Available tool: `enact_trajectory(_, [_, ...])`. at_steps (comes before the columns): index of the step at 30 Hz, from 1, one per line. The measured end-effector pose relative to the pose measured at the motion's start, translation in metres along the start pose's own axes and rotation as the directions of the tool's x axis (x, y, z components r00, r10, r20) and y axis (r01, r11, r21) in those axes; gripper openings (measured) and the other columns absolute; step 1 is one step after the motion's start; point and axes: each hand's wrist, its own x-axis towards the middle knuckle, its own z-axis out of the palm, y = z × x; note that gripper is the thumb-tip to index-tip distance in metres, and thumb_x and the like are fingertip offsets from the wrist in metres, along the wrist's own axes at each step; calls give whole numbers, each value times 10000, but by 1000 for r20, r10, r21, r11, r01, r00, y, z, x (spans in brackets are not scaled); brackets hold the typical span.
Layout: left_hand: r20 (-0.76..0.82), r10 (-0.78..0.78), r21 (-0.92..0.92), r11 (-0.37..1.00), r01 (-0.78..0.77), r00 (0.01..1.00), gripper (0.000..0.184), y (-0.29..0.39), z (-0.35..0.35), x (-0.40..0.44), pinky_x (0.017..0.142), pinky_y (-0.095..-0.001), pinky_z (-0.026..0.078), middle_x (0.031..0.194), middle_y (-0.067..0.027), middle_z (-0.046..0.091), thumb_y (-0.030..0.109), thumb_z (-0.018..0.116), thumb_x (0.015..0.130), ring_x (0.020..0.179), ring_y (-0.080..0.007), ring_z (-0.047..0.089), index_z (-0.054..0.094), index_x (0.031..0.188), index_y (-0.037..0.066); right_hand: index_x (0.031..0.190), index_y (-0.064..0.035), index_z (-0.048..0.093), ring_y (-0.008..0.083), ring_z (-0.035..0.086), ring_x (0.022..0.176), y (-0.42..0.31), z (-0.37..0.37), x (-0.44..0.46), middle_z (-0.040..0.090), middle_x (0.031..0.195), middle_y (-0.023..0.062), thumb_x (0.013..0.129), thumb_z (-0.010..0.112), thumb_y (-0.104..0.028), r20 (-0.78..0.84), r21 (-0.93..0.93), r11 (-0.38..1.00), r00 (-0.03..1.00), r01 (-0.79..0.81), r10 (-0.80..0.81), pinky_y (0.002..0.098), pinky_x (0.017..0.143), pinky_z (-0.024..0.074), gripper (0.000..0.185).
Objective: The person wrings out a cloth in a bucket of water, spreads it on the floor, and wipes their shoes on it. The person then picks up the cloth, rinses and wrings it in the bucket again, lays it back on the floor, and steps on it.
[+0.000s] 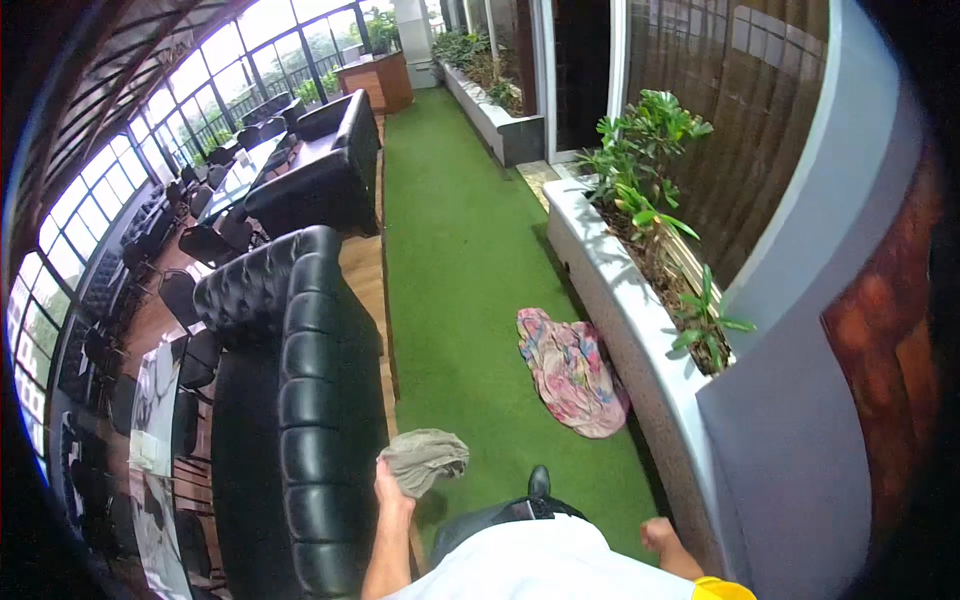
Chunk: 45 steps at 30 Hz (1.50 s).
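Note:
My left hand (392, 488) is closed round one edge of a crumpled grey cloth (428, 460), beside the black tufted sofa (318, 400). The cloth hangs over the green carpet (470, 280). At the lower right, my right hand (658, 534) is curled near the base of the planter wall, with its fingers folded in; whether anything small is inside cannot be made out. A pink floral cloth (572, 375) lies spread and wrinkled on the carpet, against the long white-topped planter (622, 270).
Green plants (650, 160) grow in the planter on the right. Dark chairs and a marble-topped table (155, 420) stand left of the sofa. Farther ahead are another black sofa (325, 185), a wooden counter (378, 85) and a second planter (490, 115).

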Motion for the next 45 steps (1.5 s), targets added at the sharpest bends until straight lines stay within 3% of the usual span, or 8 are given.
enact_trajectory(2, [-34,64,13,998,-63,997,473,2,21,11,907,-470,462,1205,-153,537,397,324,952,1081,-323,542,495,1199,31,649,-17,637,230,612,575,-89,-56,25,619,630,153,702,521,-177,-235,202,979,969,-33,81,372,565,468,205])
enact_trajectory(5, [-87,162,64,986,-157,983,465,1,47,30,876,-449,480,1182,-163,546,385,370,948,1041,-315,566,505,1182,7,713,-15,623,178,571,535,-200,-112,88,586,579,89,747,550,-221,-418,-57,937,844,346,-337,340,514,449,221])
enact_trajectory(9, [-157,257,212,952,-222,954,401,9,110,68,823,-388,500,1093,-167,580,306,453,938,958,-276,599,531,1129,-38,1009,-53,664,204,628,904,-439,-152,43,673,955,133,807,604,-312,-108,17,814,810,581,-576,313,806,474,334])
enact_trajectory(11, [-116,268,294,929,-225,956,390,10,123,106,809,-384,499,1076,-159,589,292,460,937,937,-267,602,536,1119,-45,1155,-71,600,190,598,887,-517,-142,59,653,960,82,802,666,-280,104,233,699,697,676,-709,313,795,472,416])
enact_trajectory(19, [97,163,478,858,-190,982,360,16,241,267,767,-284,479,942,-84,621,301,498,937,864,-140,578,606,999,-38,1290,-76,464,294,499,1149,-762,-157,46,448,1306,173,735,720,-362,263,-99,55,80,994,-961,361,915,445,674])
enact_trajectory(22, [317,31,430,886,-173,948,385,32,293,334,781,-276,480,972,-65,618,290,616,873,871,-130,576,566,1086,-27,1201,-54,545,300,547,1087,-814,-199,82,530,1214,172,738,717,-338,149,-223,201,237,954,-960,360,895,452,569])
enact_trajectory(27, [479,-119,632,734,-247,870,396,83,390,426,787,-281,484,973,-57,624,122,724,750,855,-126,584,568,1086,-18,1015,-2,633,77,547,792,-889,-255,143,641,833,1,847,641,-180,-38,206,463,480,862,-876,271,731,469,244])
enact_trajectory(45, [343,365,846,280,-453,866,256,241,476,739,715,-247,448,865,-21,644,132,594,805,773,-86,555,629,1019,-4,983,-47,625,81,524,725,-1234,-359,330,611,853,-13,886,562,-138,0,636,365,474,680,-881,240,639,435,147])
